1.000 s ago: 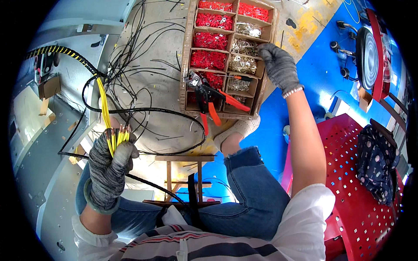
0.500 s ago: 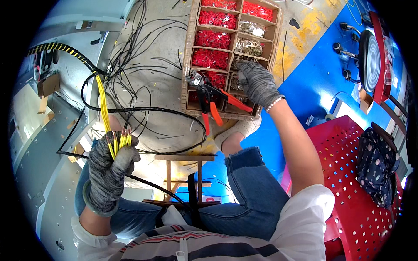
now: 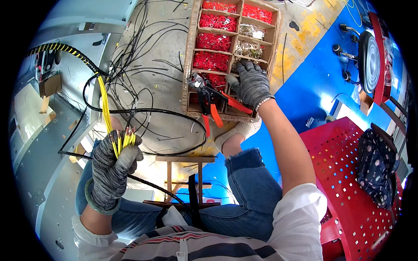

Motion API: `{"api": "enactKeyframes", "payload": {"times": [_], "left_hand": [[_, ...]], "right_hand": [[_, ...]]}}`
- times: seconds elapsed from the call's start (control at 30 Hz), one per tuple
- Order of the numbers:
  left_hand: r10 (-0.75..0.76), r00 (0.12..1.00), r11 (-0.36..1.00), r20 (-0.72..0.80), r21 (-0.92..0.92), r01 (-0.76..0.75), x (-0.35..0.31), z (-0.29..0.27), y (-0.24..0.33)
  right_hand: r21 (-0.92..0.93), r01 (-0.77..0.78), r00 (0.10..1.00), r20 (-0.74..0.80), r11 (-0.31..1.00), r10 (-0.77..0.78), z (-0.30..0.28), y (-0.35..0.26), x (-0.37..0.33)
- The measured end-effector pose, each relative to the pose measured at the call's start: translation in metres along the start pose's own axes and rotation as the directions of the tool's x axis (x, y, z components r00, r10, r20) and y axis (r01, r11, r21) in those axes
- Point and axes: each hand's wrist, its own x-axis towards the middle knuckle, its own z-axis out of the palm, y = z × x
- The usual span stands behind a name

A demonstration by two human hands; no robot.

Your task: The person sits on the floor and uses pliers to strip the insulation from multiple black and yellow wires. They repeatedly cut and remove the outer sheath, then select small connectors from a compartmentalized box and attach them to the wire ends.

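Note:
My left hand [image 3: 114, 167], in a grey knit glove, is closed around a bundle of yellow wires [image 3: 105, 104]. Their stripped copper ends stick up above the fingers. My gloved right hand [image 3: 251, 82] reaches over the right column of a divided cardboard box [image 3: 190, 52], thumb apart from the fingers. Its fingertips dip into a compartment of small metal terminals, and what they touch there is hidden. Hand tools with red and black handles [image 3: 213, 111] lie across the box's near compartments, beside my right hand. Red terminals [image 3: 213, 42] fill the left column.
Loose black cables [image 3: 143, 56] sprawl over the floor left of the box. A yellow-striped black sleeve [image 3: 65, 48] leads to the yellow wires. A wooden stool [image 3: 185, 159] stands before me. On the right are a red perforated panel [image 3: 335, 174], a dark patterned bag [image 3: 378, 167] and a round stool [image 3: 370, 56].
My right hand has shifted slightly left and its fingers have spread over the terminal compartment. My left hand, still around the yellow wires, has moved slightly right.

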Motion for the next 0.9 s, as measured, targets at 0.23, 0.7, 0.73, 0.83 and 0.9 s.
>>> {"api": "enactKeyframes", "payload": {"times": [0.23, 0.7, 0.73, 0.83, 0.9], "left_hand": [[0.006, 1.000, 1.000, -0.002, -0.019, -0.006, -0.002, -0.002, -0.006], [0.015, 1.000, 1.000, -0.018, -0.011, -0.015, 0.001, 0.001, 0.000], [0.006, 1.000, 1.000, -0.018, -0.012, -0.007, 0.002, 0.001, -0.001], [0.013, 0.999, 1.000, -0.036, -0.016, -0.013, 0.001, 0.000, -0.005], [0.009, 0.999, 1.000, -0.036, -0.015, -0.009, 0.001, 0.001, -0.005]], "right_hand": [[-0.002, 0.011, 1.000, 0.027, 1.000, -0.011, -0.002, 0.006, -0.004], [-0.012, -0.009, 1.000, 0.007, 1.000, 0.009, 0.004, 0.006, 0.003], [-0.002, 0.004, 1.000, 0.013, 1.000, -0.004, 0.003, 0.007, 0.001], [0.003, 0.026, 0.999, 0.047, 1.000, -0.026, 0.000, 0.008, 0.001], [0.009, 0.016, 0.998, 0.063, 1.000, -0.017, -0.001, 0.007, 0.002]]}}
